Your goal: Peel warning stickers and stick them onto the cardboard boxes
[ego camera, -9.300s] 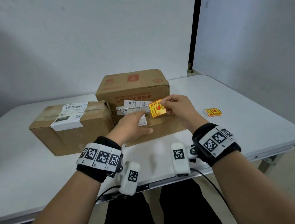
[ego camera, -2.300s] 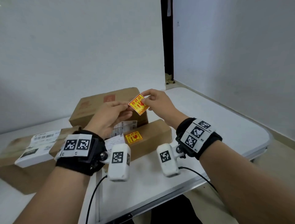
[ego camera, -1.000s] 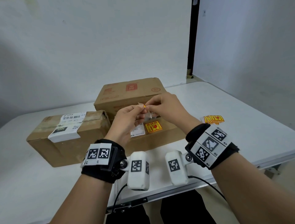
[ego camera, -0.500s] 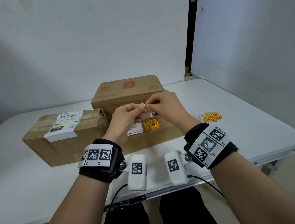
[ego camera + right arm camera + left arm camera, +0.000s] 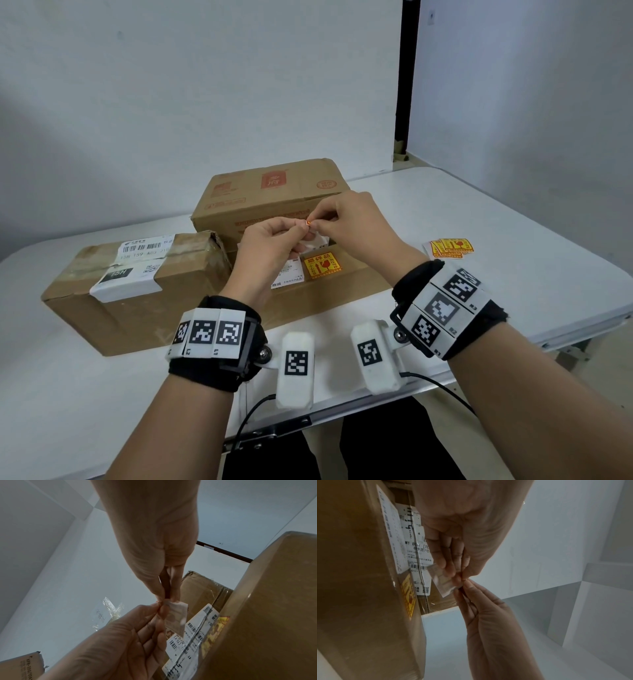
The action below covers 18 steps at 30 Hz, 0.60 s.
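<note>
Both hands meet above the low front cardboard box (image 5: 342, 291) and pinch one corner of a warning sticker (image 5: 308, 223). My left hand (image 5: 301, 229) holds it from the left and my right hand (image 5: 318, 220) from the right. Its white backing (image 5: 443, 584) hangs below the fingertips, also seen in the right wrist view as a pale sheet (image 5: 175, 616). One yellow warning sticker (image 5: 322, 265) is stuck flat on that box. A tall box (image 5: 270, 195) stands behind and a taped box (image 5: 137, 284) lies to the left.
A small stack of yellow warning stickers (image 5: 452, 247) lies on the white table (image 5: 513, 274) to the right of my hands. Shipping labels cover part of the left box (image 5: 144, 250) and of the front box (image 5: 289, 274). Walls close in behind and to the right.
Since 2.3 s ago the sticker has turned from face-on to edge-on between my fingertips. Over the last second both hands have stayed pinched together at its corner.
</note>
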Tool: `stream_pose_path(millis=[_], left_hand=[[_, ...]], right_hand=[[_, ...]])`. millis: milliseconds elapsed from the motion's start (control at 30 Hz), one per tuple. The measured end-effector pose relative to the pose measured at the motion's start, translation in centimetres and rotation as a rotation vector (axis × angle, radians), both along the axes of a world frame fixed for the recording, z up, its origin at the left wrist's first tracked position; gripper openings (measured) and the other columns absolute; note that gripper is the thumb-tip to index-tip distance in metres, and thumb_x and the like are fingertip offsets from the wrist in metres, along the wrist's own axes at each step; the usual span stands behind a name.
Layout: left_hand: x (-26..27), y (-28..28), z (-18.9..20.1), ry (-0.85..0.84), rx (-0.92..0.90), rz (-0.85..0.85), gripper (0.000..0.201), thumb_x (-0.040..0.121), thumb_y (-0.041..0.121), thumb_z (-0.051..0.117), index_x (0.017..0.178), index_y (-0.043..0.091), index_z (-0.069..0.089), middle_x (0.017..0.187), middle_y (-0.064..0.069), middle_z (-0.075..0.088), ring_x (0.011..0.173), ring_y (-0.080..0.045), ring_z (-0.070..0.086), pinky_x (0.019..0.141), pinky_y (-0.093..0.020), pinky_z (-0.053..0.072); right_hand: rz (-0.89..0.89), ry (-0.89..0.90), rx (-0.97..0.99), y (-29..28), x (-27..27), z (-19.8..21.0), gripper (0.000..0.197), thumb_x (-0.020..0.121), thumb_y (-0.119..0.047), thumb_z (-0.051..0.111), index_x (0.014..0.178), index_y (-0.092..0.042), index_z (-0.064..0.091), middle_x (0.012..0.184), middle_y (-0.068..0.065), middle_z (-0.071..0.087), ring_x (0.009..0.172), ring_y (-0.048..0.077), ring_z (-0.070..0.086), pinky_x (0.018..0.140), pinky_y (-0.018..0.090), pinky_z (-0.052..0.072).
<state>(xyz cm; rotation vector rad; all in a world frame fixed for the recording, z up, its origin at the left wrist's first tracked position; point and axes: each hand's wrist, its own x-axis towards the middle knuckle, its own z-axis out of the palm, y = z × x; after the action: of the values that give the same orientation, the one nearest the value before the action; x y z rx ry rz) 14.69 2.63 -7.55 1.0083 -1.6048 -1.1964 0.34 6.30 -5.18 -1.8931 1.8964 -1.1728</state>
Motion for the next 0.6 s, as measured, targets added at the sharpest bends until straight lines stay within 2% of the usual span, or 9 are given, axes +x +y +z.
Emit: stream_pose_path(millis=[267, 433, 600], left_hand=[[0.16, 0.43, 0.37, -0.006, -0.03, -0.009, 0.015, 0.09, 0.023, 0.066, 0.096, 0.013, 0.076, 0.089, -0.002, 0.076, 0.069, -0.004, 0.059, 0.063, -0.016, 0.049], [-0.1, 0.41, 0.38, -0.018, -0.036, 0.007, 0.014, 0.09, 0.022, 0.066, 0.095, 0.013, 0.076, 0.087, -0.003, 0.076, 0.069, -0.007, 0.06, 0.065, -0.02, 0.048], [-0.23, 0.48, 0.38, -0.017, -0.04, 0.013, 0.014, 0.089, 0.021, 0.066, 0.094, 0.012, 0.076, 0.088, -0.002, 0.076, 0.069, -0.006, 0.06, 0.065, -0.019, 0.05]], right_hand=[[-0.004, 0.007, -0.011, 0.17, -0.15, 0.05, 0.014, 0.089, -0.018, 0.064, 0.093, -0.018, 0.077, 0.093, -0.001, 0.073, 0.088, 0.011, 0.065, 0.079, 0.022, 0.053], [0.002, 0.01, -0.011, 0.26, -0.15, -0.01, 0.014, 0.089, -0.018, 0.063, 0.094, -0.017, 0.077, 0.092, 0.0, 0.074, 0.087, 0.011, 0.065, 0.079, 0.023, 0.054], [0.0, 0.007, -0.006, 0.24, -0.32, -0.03, 0.014, 0.089, -0.018, 0.063, 0.093, -0.018, 0.077, 0.092, -0.001, 0.074, 0.087, 0.011, 0.065, 0.078, 0.022, 0.053]])
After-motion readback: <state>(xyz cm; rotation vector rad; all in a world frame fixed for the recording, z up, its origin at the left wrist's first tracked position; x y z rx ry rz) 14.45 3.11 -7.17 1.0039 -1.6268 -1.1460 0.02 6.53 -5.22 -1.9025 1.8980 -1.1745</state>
